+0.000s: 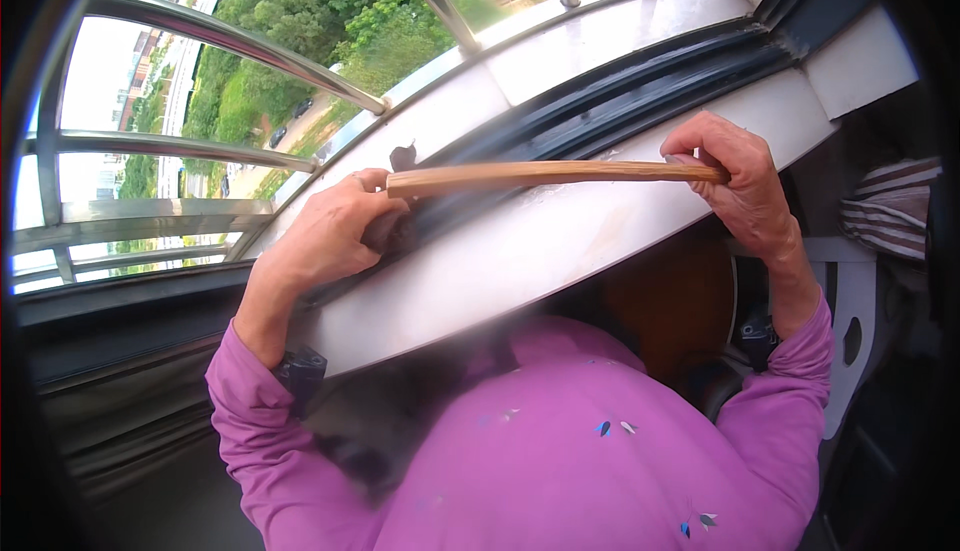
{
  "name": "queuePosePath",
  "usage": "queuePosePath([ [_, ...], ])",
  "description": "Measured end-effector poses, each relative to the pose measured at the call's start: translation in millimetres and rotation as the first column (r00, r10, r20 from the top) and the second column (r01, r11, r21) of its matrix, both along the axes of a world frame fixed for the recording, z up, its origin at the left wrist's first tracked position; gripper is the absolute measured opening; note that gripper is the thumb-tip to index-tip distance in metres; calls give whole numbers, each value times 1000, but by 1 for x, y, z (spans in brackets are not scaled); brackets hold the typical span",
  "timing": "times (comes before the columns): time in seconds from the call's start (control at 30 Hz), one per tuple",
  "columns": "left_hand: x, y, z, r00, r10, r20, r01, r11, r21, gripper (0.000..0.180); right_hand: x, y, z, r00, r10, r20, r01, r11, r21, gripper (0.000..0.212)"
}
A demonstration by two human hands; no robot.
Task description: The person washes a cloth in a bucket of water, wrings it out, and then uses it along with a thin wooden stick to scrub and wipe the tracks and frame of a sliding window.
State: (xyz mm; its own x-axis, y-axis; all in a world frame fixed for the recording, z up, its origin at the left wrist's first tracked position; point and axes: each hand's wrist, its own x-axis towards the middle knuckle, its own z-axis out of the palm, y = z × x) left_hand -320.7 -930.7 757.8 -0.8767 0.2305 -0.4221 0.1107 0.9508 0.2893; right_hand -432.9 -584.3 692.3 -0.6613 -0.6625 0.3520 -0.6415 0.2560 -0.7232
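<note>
A long, slightly bowed wooden strip (550, 173) is stretched between my two hands above the white sill. My right hand (735, 176) is closed round its right end, thumb on top. At the other end, my left hand (330, 231) has its fingers closed by the strip's tip. A dark brown piece (388, 231) shows under the left fingers, and a small dark scrap (403, 157) sticks up just beyond the strip. I cannot tell what the dark piece is. Most of the left fingertips are hidden.
The white stone sill (590, 231) runs under the strip, with a dark window track (600, 111) behind it. Beyond stands a metal railing (240, 41), with trees and a road far below. At the right are a grey plastic frame (850, 321) and a striped cloth (895, 209).
</note>
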Motion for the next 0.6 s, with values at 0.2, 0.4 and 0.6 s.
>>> queuePosePath([
  [0.2, -36, 28, -21, 982, -146, -123, 177, 936, 304, 46, 0, 9, 1, 997, -35, 69, 38, 998, -46, 19],
  [0.4, -8, -12, -39, 997, -72, -4, 72, 975, 210, 53, 4, 3, -8, 997, -7, 76, 8, 1000, -15, 16],
  [0.6, 28, -33, -14, 977, 111, 180, -100, 993, -69, 59, 5, -1, -8, 994, 4, 107, -3, 1000, -11, 16],
])
